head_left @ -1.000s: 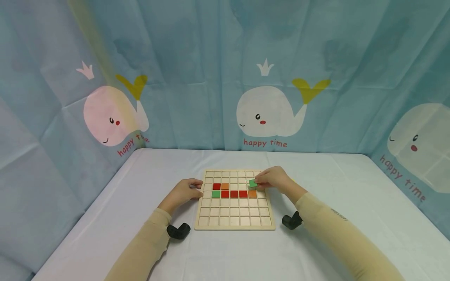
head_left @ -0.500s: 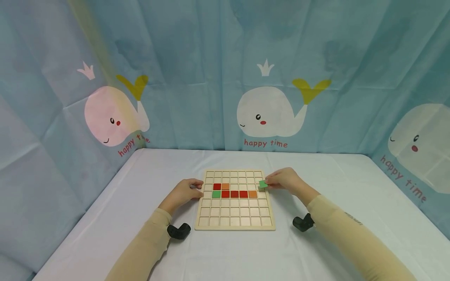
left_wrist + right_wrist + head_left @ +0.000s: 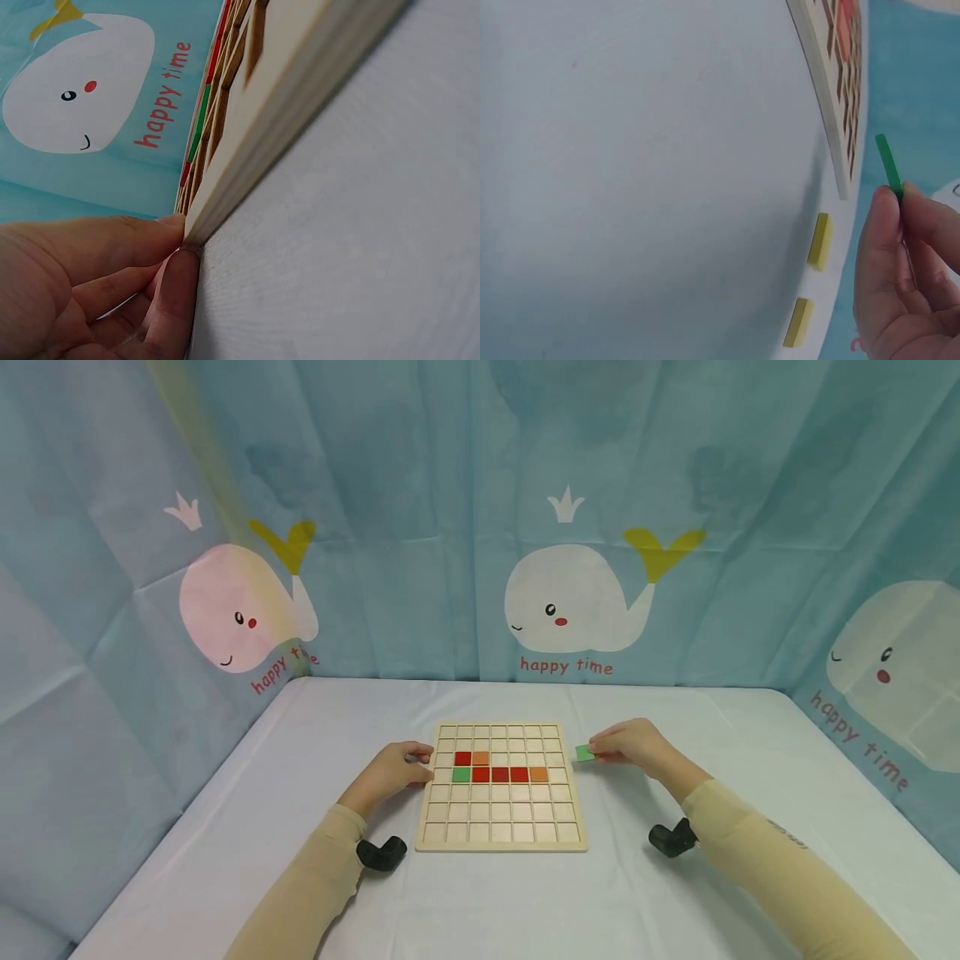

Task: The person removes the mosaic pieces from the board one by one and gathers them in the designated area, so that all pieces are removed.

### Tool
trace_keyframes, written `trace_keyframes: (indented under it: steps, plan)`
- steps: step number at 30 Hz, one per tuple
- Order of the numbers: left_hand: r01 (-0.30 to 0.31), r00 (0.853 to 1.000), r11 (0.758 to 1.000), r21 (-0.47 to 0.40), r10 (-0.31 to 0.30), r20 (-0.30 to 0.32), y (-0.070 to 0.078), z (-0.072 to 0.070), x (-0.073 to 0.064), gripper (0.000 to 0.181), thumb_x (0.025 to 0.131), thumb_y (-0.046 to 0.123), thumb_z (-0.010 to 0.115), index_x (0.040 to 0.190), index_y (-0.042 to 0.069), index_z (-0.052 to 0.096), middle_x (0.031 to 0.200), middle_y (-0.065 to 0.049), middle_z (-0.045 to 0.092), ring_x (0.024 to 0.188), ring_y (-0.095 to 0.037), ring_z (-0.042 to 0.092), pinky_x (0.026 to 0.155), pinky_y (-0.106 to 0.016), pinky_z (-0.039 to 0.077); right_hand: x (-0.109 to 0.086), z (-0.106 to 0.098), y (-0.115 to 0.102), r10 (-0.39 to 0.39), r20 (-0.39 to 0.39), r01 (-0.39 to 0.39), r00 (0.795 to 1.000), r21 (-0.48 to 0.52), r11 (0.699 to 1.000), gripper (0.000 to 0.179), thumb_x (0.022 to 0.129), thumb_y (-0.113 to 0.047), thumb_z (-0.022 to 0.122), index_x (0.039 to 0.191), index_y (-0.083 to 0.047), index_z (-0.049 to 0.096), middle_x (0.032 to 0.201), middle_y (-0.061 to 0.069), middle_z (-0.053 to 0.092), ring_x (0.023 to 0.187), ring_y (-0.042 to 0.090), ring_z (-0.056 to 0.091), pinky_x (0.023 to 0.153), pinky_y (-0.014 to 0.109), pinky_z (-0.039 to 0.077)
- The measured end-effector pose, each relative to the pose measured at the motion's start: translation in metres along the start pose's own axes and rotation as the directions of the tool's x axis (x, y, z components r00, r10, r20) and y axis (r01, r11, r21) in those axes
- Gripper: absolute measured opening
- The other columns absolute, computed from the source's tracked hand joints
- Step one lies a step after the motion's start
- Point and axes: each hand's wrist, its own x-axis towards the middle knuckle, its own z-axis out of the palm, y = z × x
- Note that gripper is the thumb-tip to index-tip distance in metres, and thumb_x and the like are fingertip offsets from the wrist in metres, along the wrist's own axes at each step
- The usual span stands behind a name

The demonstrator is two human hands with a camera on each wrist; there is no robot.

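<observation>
My right hand (image 3: 628, 745) pinches a green square tile (image 3: 584, 752) between thumb and fingers, just off the board's right edge. Seen from the right wrist, the tile (image 3: 886, 159) is edge-on, its end between the fingertips. At the board's left side, my left hand (image 3: 390, 774) rests its thumb and a finger, slightly apart, against the edge of the wooden grid board (image 3: 427, 839). On the board, a red tile (image 3: 462, 758) and an orange tile (image 3: 480, 758) lie above a row with a green tile (image 3: 461, 774), several red tiles (image 3: 499, 774) and an orange tile (image 3: 538, 774).
Two yellow blocks (image 3: 820, 241) lie on the table beyond the board's end in the right wrist view; my right hand hides them from the head camera. A white cloth (image 3: 495, 902) covers the table. Behind hangs a blue whale-print curtain (image 3: 420, 602).
My right hand has moved right with the green tile, from over the board to past its right edge. My left hand, the board and the tiles on it stay put.
</observation>
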Motion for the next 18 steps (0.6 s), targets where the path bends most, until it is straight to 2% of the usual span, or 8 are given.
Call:
trace_keyframes:
  steps: [5, 10, 18]
  plan:
    - [-0.004, 1.0, 1.0, 0.003, 0.004, 0.003, 0.0, 0.0, -0.002, 0.047, 0.086, 0.005, 0.071, 0.132, 0.002, 0.061, 0.118, -0.011, 0.061, 0.091, -0.016, 0.06, 0.076, -0.025, 0.054, -0.001, -0.009, 0.006, 0.003, 0.002, -0.003, 1.0, 0.016, 1.0, 0.038, 0.089, -0.014, 0.074, 0.118, 0.01, 0.067, 0.089, 0.001, 0.074, 0.072, 0.004, 0.068, 0.076, 0.024, 0.059]
    - [-0.007, 1.0, 1.0, 0.004, 0.007, 0.004, 0.001, 0.0, -0.002, 0.048, 0.085, 0.005, 0.071, 0.132, 0.001, 0.06, 0.119, -0.012, 0.062, 0.09, -0.015, 0.06, 0.075, -0.024, 0.053, -0.005, -0.02, 0.011, 0.025, -0.009, -0.025, 1.0, 0.014, 1.0, 0.039, 0.089, -0.014, 0.073, 0.119, 0.01, 0.066, 0.09, 0.0, 0.074, 0.072, 0.004, 0.068, 0.074, 0.022, 0.058]
    - [-0.021, 1.0, 1.0, -0.004, 0.021, 0.01, 0.001, 0.0, -0.002, 0.048, 0.085, 0.004, 0.07, 0.132, -0.001, 0.06, 0.119, -0.013, 0.061, 0.091, -0.016, 0.06, 0.076, -0.026, 0.054, -0.008, -0.035, 0.015, 0.077, -0.021, -0.076, 0.997, 0.041, 0.996, 0.043, 0.089, -0.015, 0.074, 0.123, 0.01, 0.062, 0.088, 0.0, 0.072, 0.073, 0.005, 0.066, 0.077, 0.025, 0.059]
